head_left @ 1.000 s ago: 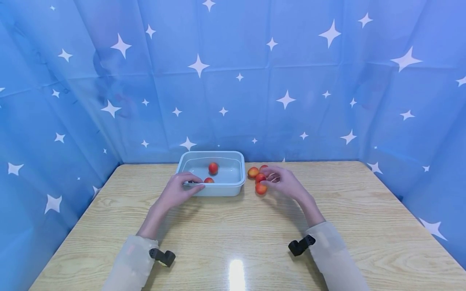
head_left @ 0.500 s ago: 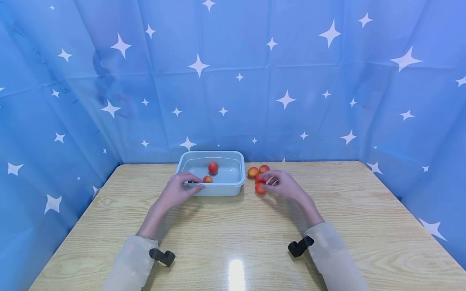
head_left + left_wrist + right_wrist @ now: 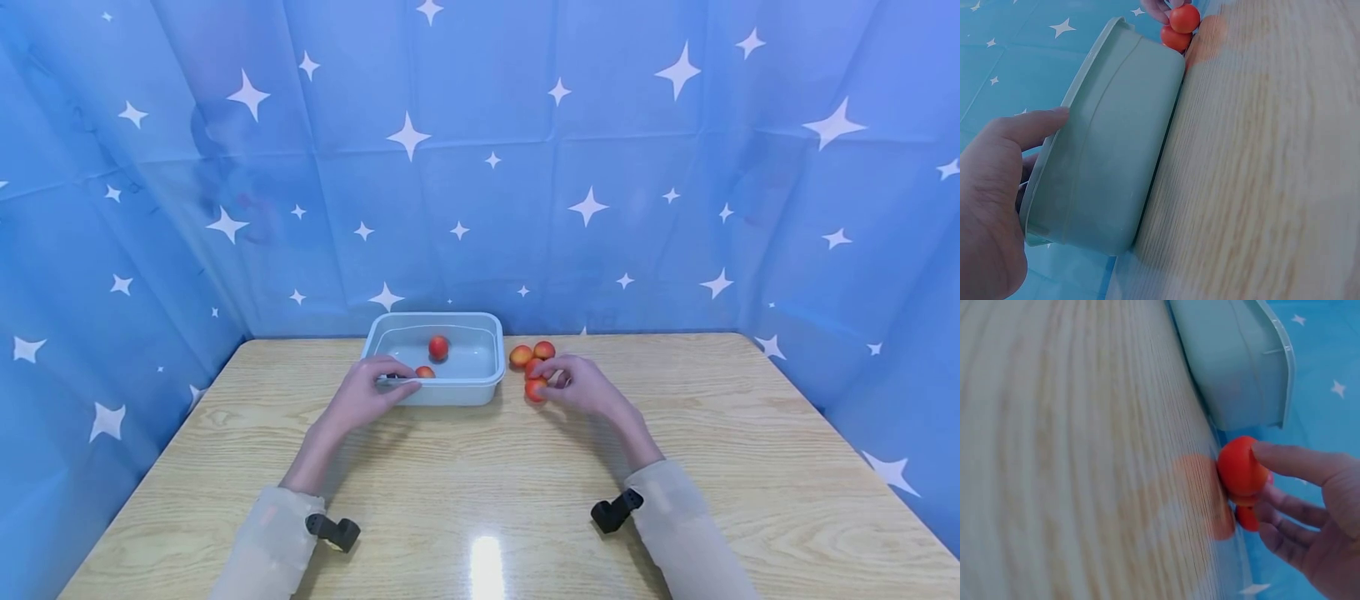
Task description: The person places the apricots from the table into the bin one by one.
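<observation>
My left hand grips the near left rim of a light blue plastic tub, thumb outside and fingers over the edge. Inside the tub lie two small round red-yellow fruits: one red fruit in the middle, another fruit partly hidden by the near rim. To the tub's right, my right hand pinches the nearest fruit of a small cluster, thumb on its near side and fingers behind. Close behind it sit a red fruit, a yellowish fruit and one more fruit.
The wooden table runs toward me, and its back edge meets a blue curtain with white stars. Tub and fruits stand near that back edge. A small black camera is strapped at the left wrist, another camera at the right.
My right hand has lowered slightly and come left, its thumb and fingers closing on the nearest fruit. The near fruit in the tub has rolled a little left. My left hand stays put.
</observation>
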Motion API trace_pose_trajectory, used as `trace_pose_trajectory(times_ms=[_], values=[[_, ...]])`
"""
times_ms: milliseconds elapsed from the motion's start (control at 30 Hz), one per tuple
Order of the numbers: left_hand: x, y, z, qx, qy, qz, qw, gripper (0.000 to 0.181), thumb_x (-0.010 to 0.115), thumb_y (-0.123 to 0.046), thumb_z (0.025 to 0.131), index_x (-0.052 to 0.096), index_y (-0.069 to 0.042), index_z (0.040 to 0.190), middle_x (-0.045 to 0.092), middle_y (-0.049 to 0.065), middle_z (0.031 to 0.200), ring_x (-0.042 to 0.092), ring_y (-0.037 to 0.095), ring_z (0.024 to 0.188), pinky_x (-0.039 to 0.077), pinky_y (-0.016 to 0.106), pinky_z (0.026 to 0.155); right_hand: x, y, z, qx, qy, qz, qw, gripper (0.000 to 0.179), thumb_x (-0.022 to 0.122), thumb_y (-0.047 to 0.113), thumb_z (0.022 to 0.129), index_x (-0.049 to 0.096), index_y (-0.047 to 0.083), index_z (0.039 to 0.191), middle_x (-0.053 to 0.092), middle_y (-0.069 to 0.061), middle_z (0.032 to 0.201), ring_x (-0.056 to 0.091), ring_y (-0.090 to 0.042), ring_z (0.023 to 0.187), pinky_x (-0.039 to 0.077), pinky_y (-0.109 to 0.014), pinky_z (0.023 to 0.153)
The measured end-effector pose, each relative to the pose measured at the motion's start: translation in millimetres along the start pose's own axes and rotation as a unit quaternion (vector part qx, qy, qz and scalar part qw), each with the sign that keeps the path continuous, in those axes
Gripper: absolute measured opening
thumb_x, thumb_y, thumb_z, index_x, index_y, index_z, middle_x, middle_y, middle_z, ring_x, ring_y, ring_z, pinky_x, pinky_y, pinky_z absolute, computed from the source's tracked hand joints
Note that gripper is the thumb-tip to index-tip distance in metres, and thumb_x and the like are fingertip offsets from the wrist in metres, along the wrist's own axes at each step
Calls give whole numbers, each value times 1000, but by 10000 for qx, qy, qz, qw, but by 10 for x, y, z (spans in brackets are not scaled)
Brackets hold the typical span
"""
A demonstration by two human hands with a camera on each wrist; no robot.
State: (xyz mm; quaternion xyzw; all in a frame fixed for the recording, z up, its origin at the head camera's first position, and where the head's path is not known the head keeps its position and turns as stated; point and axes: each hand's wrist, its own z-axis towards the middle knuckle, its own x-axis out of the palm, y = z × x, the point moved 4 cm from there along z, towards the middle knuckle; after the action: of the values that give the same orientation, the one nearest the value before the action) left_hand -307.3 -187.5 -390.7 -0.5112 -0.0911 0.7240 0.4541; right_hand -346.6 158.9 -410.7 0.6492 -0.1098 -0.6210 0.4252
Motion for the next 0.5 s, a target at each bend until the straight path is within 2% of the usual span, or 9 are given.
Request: trace_pose_trajectory(times_ms=[300, 500], values=[[0, -3, -13, 14, 21, 5, 10000, 14, 80, -23, 88, 79, -14, 100, 73, -6, 95, 66, 16, 94, 52, 42, 90, 32, 15, -32, 318, 157, 93, 9993, 29, 81, 13, 87, 72, 13, 114, 67, -4, 102, 59, -21, 88, 52, -35, 78], [1, -11, -7, -61, 50, -60, 10000, 14, 79, -24, 90, 79, -16, 101, 72, -8, 94, 65, 15, 94, 52, 42, 89, 22, 35, -41, 325, 264, 210, 9989, 32, 83, 11, 84, 71, 12, 114, 67, -7, 106, 61, -23, 92, 52, -38, 83]])
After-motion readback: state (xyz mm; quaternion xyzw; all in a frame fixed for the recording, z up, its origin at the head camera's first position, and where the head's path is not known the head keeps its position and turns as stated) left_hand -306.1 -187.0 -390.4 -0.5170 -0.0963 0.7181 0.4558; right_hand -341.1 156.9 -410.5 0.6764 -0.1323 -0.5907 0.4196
